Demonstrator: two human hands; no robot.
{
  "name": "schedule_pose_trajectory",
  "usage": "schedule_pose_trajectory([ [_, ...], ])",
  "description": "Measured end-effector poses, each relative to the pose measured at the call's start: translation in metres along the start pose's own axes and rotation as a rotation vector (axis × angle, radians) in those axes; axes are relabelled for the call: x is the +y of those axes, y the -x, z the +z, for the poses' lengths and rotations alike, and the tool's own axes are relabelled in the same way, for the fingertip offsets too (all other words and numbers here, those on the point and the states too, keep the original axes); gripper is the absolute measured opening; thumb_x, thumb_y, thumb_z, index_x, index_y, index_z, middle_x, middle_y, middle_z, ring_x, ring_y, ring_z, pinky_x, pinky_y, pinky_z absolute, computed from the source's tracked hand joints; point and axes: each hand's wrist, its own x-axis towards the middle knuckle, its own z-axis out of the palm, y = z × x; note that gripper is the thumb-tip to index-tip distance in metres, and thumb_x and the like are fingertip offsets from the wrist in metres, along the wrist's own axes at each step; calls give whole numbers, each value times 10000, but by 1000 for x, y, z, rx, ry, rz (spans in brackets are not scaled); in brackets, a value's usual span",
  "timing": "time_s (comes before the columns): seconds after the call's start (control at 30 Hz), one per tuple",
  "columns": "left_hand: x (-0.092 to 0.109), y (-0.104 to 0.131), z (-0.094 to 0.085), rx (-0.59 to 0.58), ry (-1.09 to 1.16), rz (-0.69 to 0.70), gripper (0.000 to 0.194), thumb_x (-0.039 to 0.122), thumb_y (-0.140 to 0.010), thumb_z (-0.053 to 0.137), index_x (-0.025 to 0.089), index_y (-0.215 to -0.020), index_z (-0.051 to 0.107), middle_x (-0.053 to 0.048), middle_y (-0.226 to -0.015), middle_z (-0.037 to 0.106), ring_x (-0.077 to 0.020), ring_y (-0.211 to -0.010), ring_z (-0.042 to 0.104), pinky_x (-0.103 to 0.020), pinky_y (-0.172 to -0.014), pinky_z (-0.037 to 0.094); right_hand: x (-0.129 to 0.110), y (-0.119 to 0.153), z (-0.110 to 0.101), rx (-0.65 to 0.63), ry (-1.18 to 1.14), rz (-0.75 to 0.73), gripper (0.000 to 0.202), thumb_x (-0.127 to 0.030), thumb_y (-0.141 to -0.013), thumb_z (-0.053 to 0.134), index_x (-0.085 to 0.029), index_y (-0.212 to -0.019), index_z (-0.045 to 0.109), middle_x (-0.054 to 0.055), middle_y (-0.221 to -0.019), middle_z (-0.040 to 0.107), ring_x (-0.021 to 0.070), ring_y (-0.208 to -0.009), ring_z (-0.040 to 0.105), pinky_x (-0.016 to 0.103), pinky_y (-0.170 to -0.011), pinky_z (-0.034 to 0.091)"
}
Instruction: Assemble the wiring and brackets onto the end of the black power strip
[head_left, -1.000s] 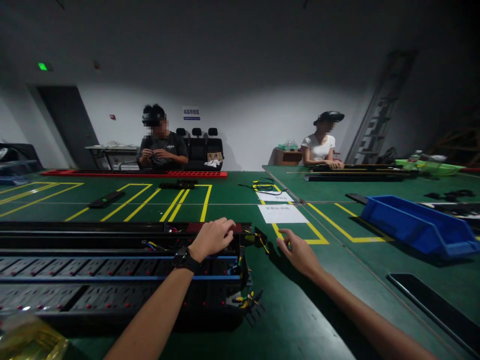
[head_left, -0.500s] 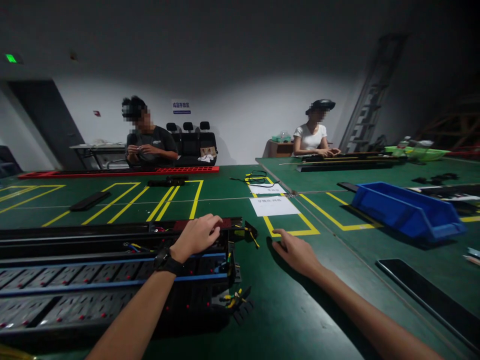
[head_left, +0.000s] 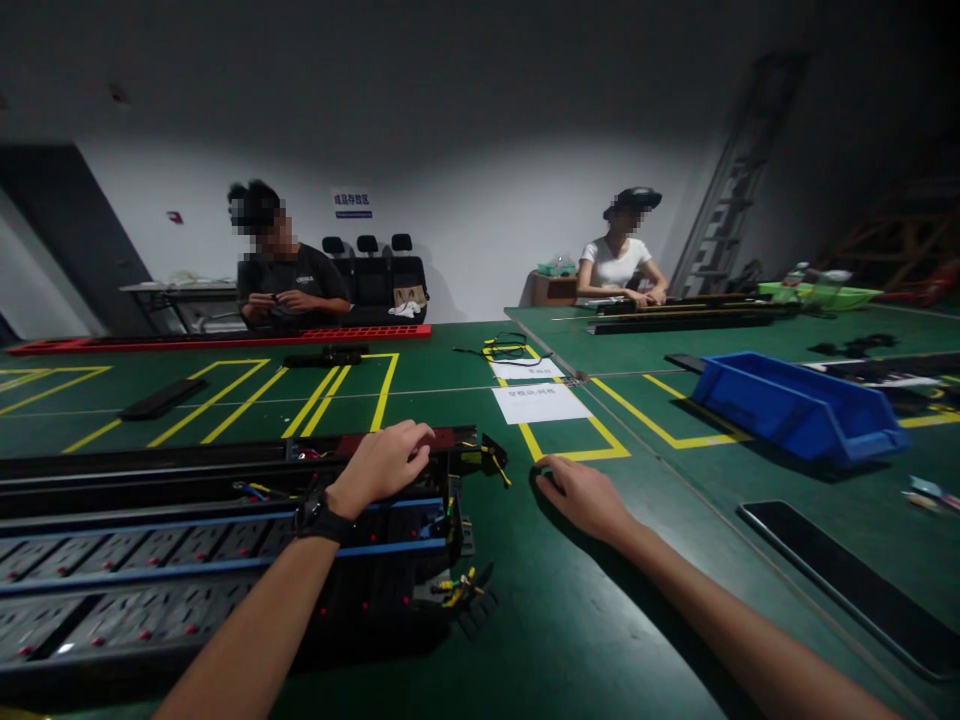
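Observation:
My left hand (head_left: 386,462), with a dark watch at the wrist, rests on the far edge of a long black assembly (head_left: 225,560). Its fingers are loosely spread and bent over a dark red part (head_left: 442,439) near the assembly's right end. The underside of this hand is hidden. Yellow-ended wires (head_left: 495,462) stick out just right of it. My right hand (head_left: 581,495) lies palm down on the green table (head_left: 570,590), fingers apart and holding nothing, just below a yellow taped outline.
Two people sit across the table. A blue bin (head_left: 802,410) and a black phone-like slab (head_left: 847,590) lie at the right. White paper sheets (head_left: 540,404) and glasses (head_left: 506,348) lie beyond my hands. A black bar (head_left: 163,399) is at the left.
The whole view has shifted slightly, so most things appear a little further left and higher. The right hand's fingers look slightly lower and flatter; the left hand stays on the assembly.

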Motion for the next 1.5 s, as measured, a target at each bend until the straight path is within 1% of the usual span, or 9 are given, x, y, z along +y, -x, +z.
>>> schedule_pose_trajectory([
  [0.13, 1, 0, -1, -4, 0, 8, 285, 273, -1034, 470, 205, -1205, 687, -91, -1160, 747, -279, -1056, 731, -399, -879, 577, -1, -1, -1, -5, 3, 15, 279, -350, -1065, 480, -240, -1234, 673, 81, -1250, 780, 264, -1092, 736, 304, -803, 492],
  [0.47, -1, 0, 3, 42, 19, 39, 283, 319, -1054, 449, 215, -1151, 694, -81, -1107, 753, -249, -1000, 724, -354, -837, 559, -5, 0, -4, -10, -21, 27, 289, -347, -1060, 483, -249, -1242, 686, 84, -1246, 782, 258, -1072, 736, 308, -800, 489],
  [0.6, -2, 0, 2, 29, 5, 31, 291, 326, -1060, 445, 212, -1161, 693, -82, -1113, 752, -252, -1007, 725, -357, -844, 557, -4, 0, -4, -7, -10, 25, 279, -343, -1059, 493, -244, -1227, 692, 82, -1230, 786, 261, -1058, 742, 302, -780, 486],
  [1.17, -1, 1, 0, 23, 1, 31, 277, 313, -1057, 453, 211, -1168, 686, -83, -1116, 755, -253, -1003, 727, -353, -833, 552, -2, -1, -4, -16, -23, 12, 280, -347, -1060, 487, -253, -1232, 687, 81, -1250, 780, 258, -1065, 740, 309, -811, 491],
  [1.5, -3, 0, 3, 45, 13, 49, 290, 315, -1051, 444, 207, -1153, 693, -90, -1105, 757, -247, -990, 718, -357, -837, 555, -3, 0, -4, -11, -18, 15, 276, -342, -1060, 482, -241, -1229, 676, 76, -1225, 782, 255, -1058, 741, 302, -791, 483],
])
